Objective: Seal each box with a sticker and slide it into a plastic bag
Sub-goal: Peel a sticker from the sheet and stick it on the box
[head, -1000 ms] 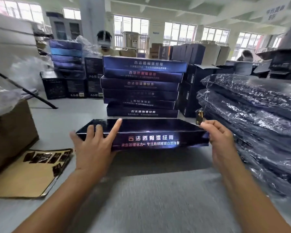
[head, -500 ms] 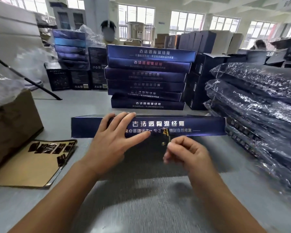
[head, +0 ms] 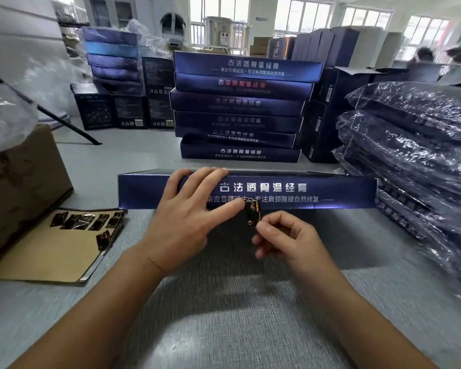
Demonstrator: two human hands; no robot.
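Head view: box (head: 330,194) lettering partly behind left hand (head: 186,217); sticker (head: 252,215) print illegible.

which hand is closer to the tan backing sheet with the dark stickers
Left. The left hand presses the dark blue box right of the tan backing sheet; the right hand, pinching a black sticker, is farther right.

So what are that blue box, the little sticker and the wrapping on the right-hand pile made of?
The blue box looks like cardboard with a glossy print: crisp folded edges, sheen. The sticker is probably a glossy foil-printed label, black with gold glints. The plastic bags are thin clear film, crinkled with bright highlights.
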